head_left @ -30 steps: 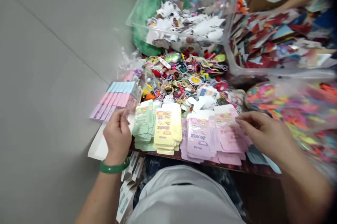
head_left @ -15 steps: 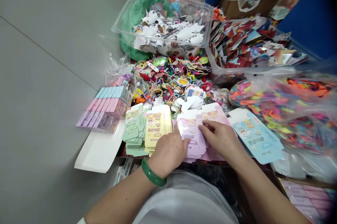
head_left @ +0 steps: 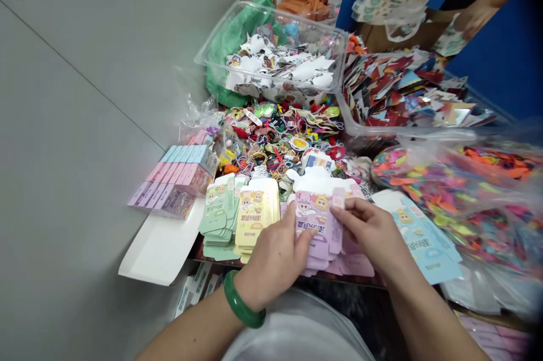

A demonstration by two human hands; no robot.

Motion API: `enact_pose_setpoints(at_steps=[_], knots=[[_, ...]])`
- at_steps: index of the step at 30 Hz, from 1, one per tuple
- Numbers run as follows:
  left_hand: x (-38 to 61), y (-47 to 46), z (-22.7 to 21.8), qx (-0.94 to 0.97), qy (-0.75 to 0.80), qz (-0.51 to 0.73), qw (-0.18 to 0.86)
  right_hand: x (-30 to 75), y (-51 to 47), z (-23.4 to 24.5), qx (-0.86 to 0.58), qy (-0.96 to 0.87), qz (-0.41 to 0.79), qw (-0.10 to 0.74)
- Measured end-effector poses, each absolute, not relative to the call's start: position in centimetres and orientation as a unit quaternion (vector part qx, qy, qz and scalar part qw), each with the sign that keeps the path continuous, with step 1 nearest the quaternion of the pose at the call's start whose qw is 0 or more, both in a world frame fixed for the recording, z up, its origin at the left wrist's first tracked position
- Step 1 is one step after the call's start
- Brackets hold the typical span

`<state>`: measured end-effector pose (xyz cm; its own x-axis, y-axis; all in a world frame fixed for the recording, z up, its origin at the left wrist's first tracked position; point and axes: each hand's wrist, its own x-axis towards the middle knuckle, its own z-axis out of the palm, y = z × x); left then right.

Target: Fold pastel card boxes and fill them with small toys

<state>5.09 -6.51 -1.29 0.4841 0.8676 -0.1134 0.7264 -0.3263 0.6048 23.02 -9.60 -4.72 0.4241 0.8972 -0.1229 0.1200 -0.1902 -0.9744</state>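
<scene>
My left hand (head_left: 274,256) and my right hand (head_left: 369,231) both grip a pink printed flat carton blank (head_left: 314,219), one at each side, above a stack of similar pink blanks (head_left: 354,265). A green jade bangle (head_left: 241,300) circles my left wrist. Just left of my left hand lie a stack of yellow blanks (head_left: 254,216) and a stack of green blanks (head_left: 216,214). Light blue blanks (head_left: 426,242) lie to the right of my right hand. Assembled pink and blue boxes (head_left: 172,180) stand in rows further left.
Behind the blanks is a heap of hair ties and small trinkets (head_left: 280,140). Clear bins hold white paper scraps (head_left: 271,50) and red printed scraps (head_left: 407,95). A plastic bag of colourful pieces (head_left: 462,197) sits at right. A co-worker's forearm (head_left: 479,16) shows top right.
My hands have come together on the pink blank and raised it from the stack. The view has tilted slightly, bringing more of the blue wall into sight at upper right.
</scene>
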Motion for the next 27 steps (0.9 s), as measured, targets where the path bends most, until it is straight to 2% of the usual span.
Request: enact_pose_setpoints(at_steps=[2,4,7,9,13,17,19,27], knots=[[4.9,-5.2,-1.0,0.769,0.483,0.214,0.359,23.6,-9.2,-3.7,-0.614,-0.34,0.452,0.55],[4.9,-3.4,-0.5,0.711,0.435,0.278,0.477,23.8,-8.5,-2.5,-0.565,-0.342,0.482,0.576],[5.3,-0.7,0.1,0.591,0.264,0.229,0.727,23.6,-7.1,-0.8,-0.501,-0.381,0.494,0.6],[5.6,0.6,0.4,0.527,0.167,0.174,0.815,23.3,-6.1,0.2,-0.482,-0.394,0.503,0.6],[6.5,1.9,1.0,0.495,0.123,0.163,0.845,23.0,-4.5,0.8,-0.454,-0.409,0.517,0.599],[7.3,2.1,1.6,0.467,0.178,0.191,0.845,23.2,-3.6,0.0,-0.424,-0.413,0.412,0.692],[7.9,2.0,1.6,0.426,0.232,0.226,0.845,23.1,-3.3,-0.5,-0.415,-0.417,0.391,0.707],[9.4,1.3,0.7,0.35,0.349,0.286,0.821,22.2,-2.8,-2.3,-0.461,-0.276,0.51,0.672]])
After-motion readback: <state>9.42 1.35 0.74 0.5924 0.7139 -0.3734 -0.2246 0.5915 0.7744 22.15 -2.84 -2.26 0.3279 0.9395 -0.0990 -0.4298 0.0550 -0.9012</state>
